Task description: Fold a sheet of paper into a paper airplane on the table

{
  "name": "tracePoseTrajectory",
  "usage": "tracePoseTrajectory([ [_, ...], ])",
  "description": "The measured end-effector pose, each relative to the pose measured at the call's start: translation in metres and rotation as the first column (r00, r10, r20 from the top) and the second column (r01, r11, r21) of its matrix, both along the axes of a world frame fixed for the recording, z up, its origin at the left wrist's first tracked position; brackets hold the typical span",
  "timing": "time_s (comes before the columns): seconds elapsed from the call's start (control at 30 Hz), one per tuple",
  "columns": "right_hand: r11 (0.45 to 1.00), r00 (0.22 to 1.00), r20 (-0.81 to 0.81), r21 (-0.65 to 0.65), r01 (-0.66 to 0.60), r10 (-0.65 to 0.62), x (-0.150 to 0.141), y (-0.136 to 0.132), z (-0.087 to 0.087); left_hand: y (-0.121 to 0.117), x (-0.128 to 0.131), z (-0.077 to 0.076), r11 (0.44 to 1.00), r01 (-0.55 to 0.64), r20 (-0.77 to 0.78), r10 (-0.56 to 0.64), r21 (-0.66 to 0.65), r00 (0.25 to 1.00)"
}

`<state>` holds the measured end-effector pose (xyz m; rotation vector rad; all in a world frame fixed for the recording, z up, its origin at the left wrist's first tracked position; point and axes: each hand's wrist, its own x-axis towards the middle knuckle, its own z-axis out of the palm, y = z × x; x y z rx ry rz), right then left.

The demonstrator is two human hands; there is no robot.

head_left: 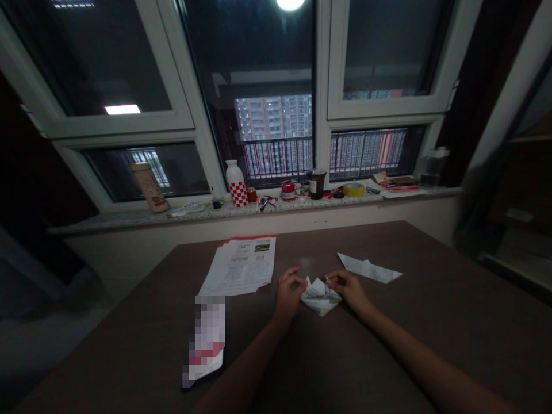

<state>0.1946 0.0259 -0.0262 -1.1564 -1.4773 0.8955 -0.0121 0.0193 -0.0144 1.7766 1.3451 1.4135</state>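
A small folded sheet of printed paper (320, 299) is held between my two hands, just above or on the brown table (345, 356). My left hand (290, 293) pinches its left corner between thumb and forefinger. At the opposite corner, the fingertips of my right hand (348, 290) are closed on the paper. Folded flaps stand up along its top, and its lower edge comes to a point. Beyond my right hand lies a folded paper boat (370, 268), long and pointed at both ends, touched by neither hand.
Printed sheets (241, 264) lie stacked at the table's back left. A phone (207, 345), its screen blurred out, rests left of my left forearm. Along the windowsill stand a checked bottle (237, 184), a dark cup (316, 185), yellow tape (353, 190) and a tan tumbler (149, 188).
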Motion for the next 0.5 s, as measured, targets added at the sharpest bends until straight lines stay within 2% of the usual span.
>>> tracePoseTrajectory([
  [0.2,1.0,0.997,-0.081,-0.003,-0.001,0.001,0.0,-0.003,0.004,-0.002,0.0,0.003,0.999,0.007,-0.006,-0.006,0.044,1.0],
  [0.5,0.994,0.995,-0.038,0.059,0.096,-0.094,0.01,-0.005,0.014,-0.004,-0.004,0.003,0.989,-0.096,-0.032,0.101,0.113,0.994],
])
